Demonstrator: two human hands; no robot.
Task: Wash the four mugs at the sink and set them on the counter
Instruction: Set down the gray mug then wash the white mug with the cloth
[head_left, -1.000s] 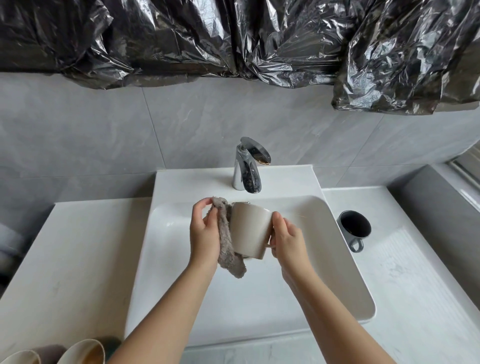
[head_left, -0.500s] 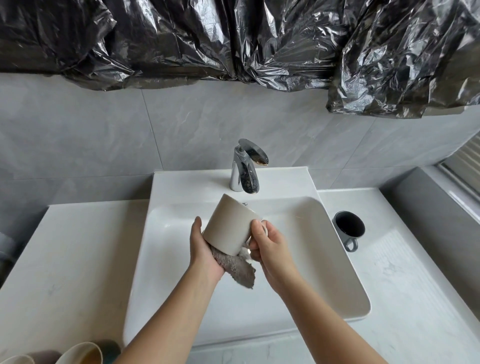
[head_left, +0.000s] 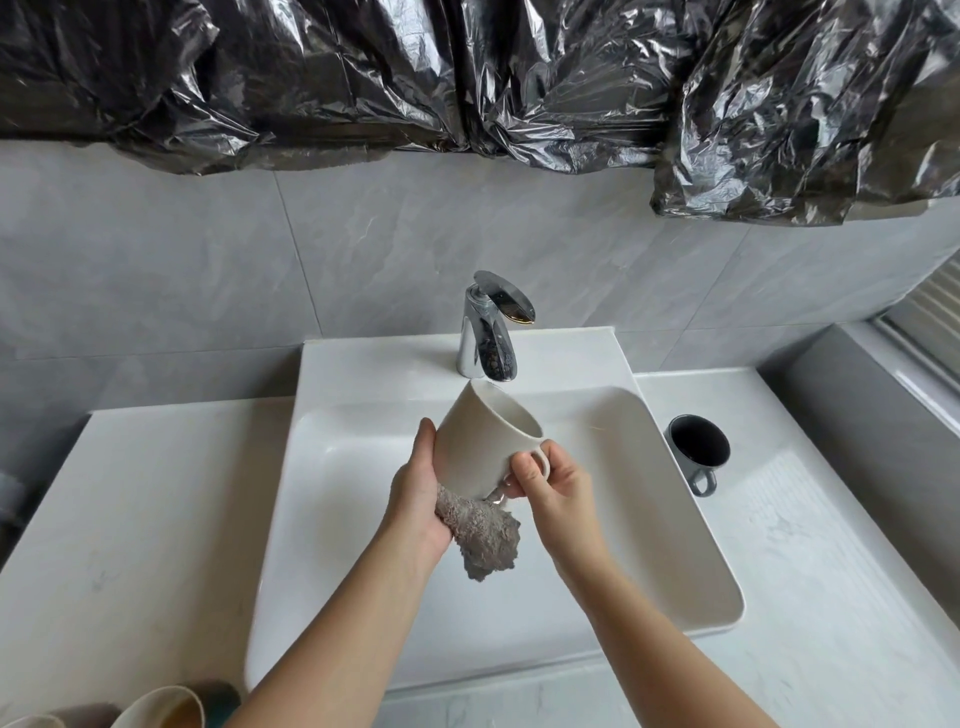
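Over the white sink (head_left: 675, 597) I hold a beige mug (head_left: 480, 441), tilted with its mouth toward the upper right, just below the faucet (head_left: 485, 338). My right hand (head_left: 556, 483) pinches its handle. My left hand (head_left: 421, 493) grips a grey cloth (head_left: 480, 535) and presses it against the mug's lower side and base. A dark grey mug (head_left: 696, 449) stands upright on the counter (head_left: 831, 597) right of the sink. Other mugs (head_left: 166, 709) show at the bottom left edge, partly cut off.
A grey tiled wall rises behind the sink, with crinkled black plastic sheeting (head_left: 467, 78) hanging across its top. The left counter (head_left: 130, 519) is white stone. A grey ledge and window frame (head_left: 909, 364) lie at the far right.
The mug has turned from base-up to mouth-up toward the faucet. My left hand with the cloth slid from the mug's side to under its base.
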